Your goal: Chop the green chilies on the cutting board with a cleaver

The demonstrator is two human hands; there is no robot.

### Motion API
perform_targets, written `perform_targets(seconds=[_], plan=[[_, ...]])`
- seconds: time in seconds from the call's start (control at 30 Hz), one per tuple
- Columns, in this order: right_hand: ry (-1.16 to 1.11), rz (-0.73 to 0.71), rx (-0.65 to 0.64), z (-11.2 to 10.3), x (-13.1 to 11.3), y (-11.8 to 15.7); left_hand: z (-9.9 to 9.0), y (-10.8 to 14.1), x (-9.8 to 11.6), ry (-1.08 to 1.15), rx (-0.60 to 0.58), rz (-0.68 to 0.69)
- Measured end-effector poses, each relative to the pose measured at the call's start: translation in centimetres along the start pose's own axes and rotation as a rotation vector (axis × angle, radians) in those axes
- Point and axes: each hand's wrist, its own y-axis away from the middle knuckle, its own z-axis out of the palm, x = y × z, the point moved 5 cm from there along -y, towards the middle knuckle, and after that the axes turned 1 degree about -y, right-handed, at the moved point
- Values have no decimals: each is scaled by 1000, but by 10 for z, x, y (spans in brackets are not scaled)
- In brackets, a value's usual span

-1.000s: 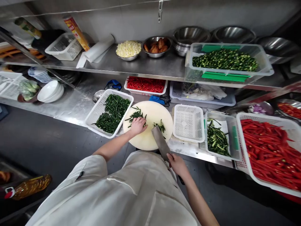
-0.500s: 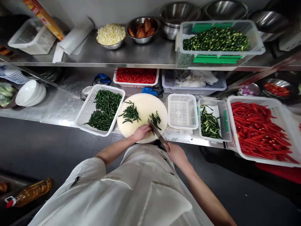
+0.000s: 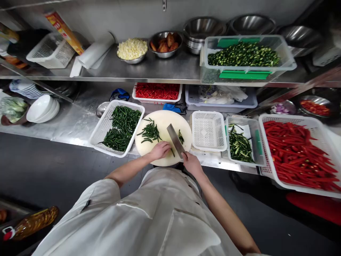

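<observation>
My right hand [image 3: 192,164] grips the handle of a cleaver [image 3: 175,139], whose blade slants over a round white cutting board [image 3: 165,120]. My left hand [image 3: 160,150] rests on the board just left of the blade, fingers bent together around a green chili pepper [image 3: 172,152]; its tip shows past the fingertips. A loose pile of green chilies [image 3: 150,131] lies on the board's left side. Right of the blade are a few green pieces [image 3: 180,136], partly hidden by it. A white basket [image 3: 97,131] of long green chilies stands against the board's left.
To the right stand a white basket [image 3: 208,131], a clear tub [image 3: 259,153] with cut green strips, and a big basket [image 3: 271,177] of red chilies. Above, a steel shelf [image 3: 165,73] carries bowls and a clear box [image 3: 250,76] of chopped greens. White bowls [image 3: 44,108] sit left.
The cleaver blade has turned more upright and covers part of the right-hand green pieces. My left hand has stayed close to it. The whole view has shifted slightly down.
</observation>
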Motion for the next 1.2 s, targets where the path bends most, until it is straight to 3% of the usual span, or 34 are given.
perform_targets(seconds=[0.07,0.13,0.23,0.37,0.5,0.6,0.83,1.0,1.2], plan=[[-17,-21,10,-1,11,19,-21,1,-18,-154,91,-155],[-30,-55,-59,3,24,42,-39,2,-35,-280,152,-287],[-29,-63,-177,11,44,68,-47,3,-45,-328,124,-294],[17,21,-151,9,54,65,-28,8,-29,-248,53,-173],[195,50,-25,3,36,48,6,9,-2,-42,10,-51],[250,35,-32,-1,20,46,21,4,8,74,-14,4],[323,64,-85,-21,20,67,23,-6,6,54,-27,85],[325,111,-100,-30,21,71,25,-4,4,-11,42,28],[342,104,-115,-32,22,66,30,-5,2,25,21,-19]])
